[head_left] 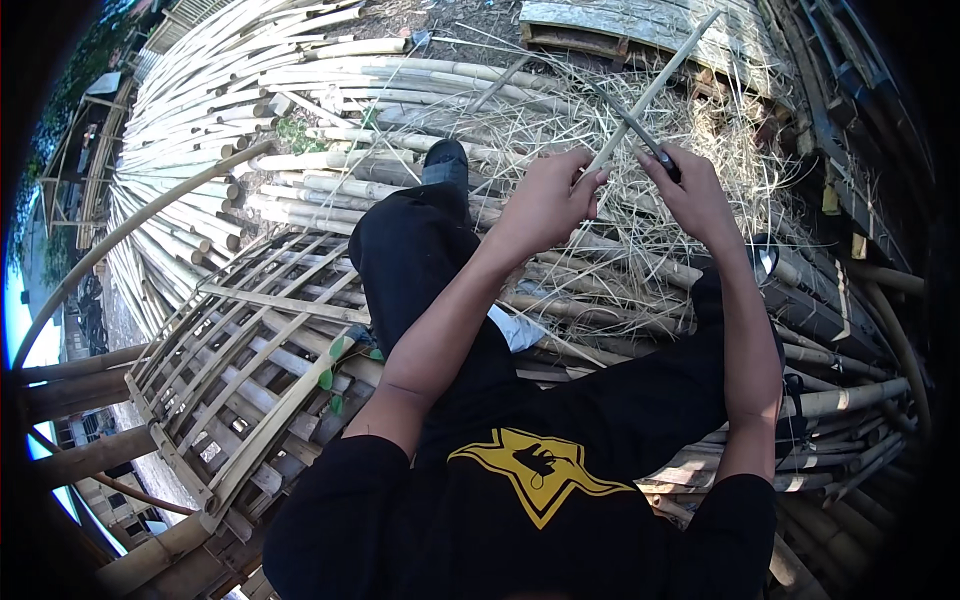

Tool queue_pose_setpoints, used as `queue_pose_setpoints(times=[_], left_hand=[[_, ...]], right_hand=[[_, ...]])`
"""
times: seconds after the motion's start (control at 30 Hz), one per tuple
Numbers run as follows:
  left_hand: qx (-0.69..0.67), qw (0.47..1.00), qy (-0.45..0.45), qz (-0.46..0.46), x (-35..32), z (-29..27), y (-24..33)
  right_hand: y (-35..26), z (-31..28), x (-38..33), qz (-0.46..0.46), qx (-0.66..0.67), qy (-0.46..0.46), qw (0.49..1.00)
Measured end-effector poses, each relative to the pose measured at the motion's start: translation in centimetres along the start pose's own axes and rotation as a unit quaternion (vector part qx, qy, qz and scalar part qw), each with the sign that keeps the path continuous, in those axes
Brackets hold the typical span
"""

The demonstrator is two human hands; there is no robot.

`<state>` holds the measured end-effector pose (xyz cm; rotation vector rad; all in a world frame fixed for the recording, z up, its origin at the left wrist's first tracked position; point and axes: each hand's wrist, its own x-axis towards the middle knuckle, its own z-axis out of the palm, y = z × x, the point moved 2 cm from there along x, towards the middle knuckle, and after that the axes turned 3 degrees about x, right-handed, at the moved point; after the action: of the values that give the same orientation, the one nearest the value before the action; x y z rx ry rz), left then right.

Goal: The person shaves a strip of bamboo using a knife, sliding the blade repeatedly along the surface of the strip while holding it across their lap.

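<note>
My left hand (pixel 552 200) is closed around the lower end of a pale bamboo strip (pixel 668 76), which slants up and to the right. In my right hand (pixel 692 196) is the dark handle of a knife (pixel 634 122). Its long thin blade points up and to the left and crosses the strip just beyond my fingers. From this view I cannot tell whether the edge bites into the strip. Both hands are close together, above a heap of thin bamboo shavings (pixel 640 225).
Many cut bamboo poles (pixel 330 75) lie stacked ahead and to the left. A woven bamboo lattice (pixel 240 340) stands by my left side. Beyond the shavings is a wooden pallet (pixel 570 40). Dark timbers (pixel 850 130) line the right, and a curved pole (pixel 130 225) arches at far left.
</note>
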<state>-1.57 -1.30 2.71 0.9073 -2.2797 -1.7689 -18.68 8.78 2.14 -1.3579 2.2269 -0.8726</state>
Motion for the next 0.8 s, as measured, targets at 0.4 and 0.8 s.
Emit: queue_pose_setpoints(times=[0.4, 0.8], left_hand=[[0.142, 0.981, 0.12, 0.064, 0.9, 1.3, -2.2], [0.116, 0.979, 0.133, 0.105, 0.8, 1.4, -2.6]], right_hand=[[-0.3, 3.2, -0.8, -0.056, 0.006, -0.104, 0.993], [2.0, 2.5, 1.2, -0.105, -0.036, -0.033, 0.993]])
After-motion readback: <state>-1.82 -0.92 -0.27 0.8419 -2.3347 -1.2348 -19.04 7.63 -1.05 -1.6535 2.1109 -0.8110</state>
